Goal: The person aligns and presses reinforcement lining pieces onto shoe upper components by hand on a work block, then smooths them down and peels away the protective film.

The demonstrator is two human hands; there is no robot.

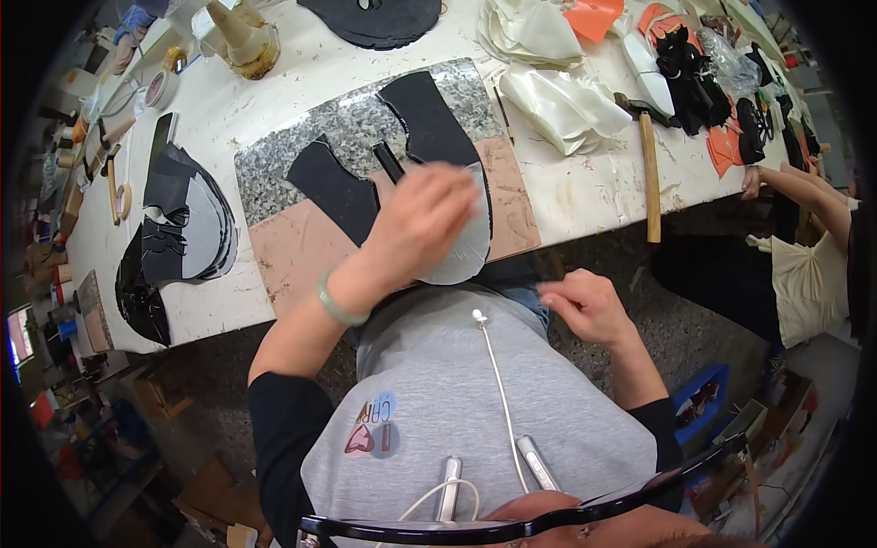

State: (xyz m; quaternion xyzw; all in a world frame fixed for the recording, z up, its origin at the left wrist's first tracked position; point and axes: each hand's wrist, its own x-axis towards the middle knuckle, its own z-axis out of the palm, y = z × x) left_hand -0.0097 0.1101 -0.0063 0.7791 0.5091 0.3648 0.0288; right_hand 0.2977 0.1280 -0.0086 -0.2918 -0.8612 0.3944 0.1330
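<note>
A black U-shaped shoe upper piece (443, 119) lies in front of me, with a pale translucent sheet (466, 242) over its rounded near end. Above that end is my left hand (425, 215), its fingers bunched and smeared by motion. The hand hides the middle of the piece, and I cannot tell whether it grips anything. A short black strip (387, 163) lies between the two arms of the U. Right of the piece, off the table's near edge, my right hand (589, 306) is held in the air with fingers curled in. Whatever they may hold is hidden.
Under the piece are a speckled stone slab (274, 155) and a brown board (507, 205). Stacked black-and-grey pieces (187, 224) lie left. A wooden-handled hammer (650, 178) and white sheets (566, 105) lie right. Another person's arm (804, 187) reaches the table's right edge.
</note>
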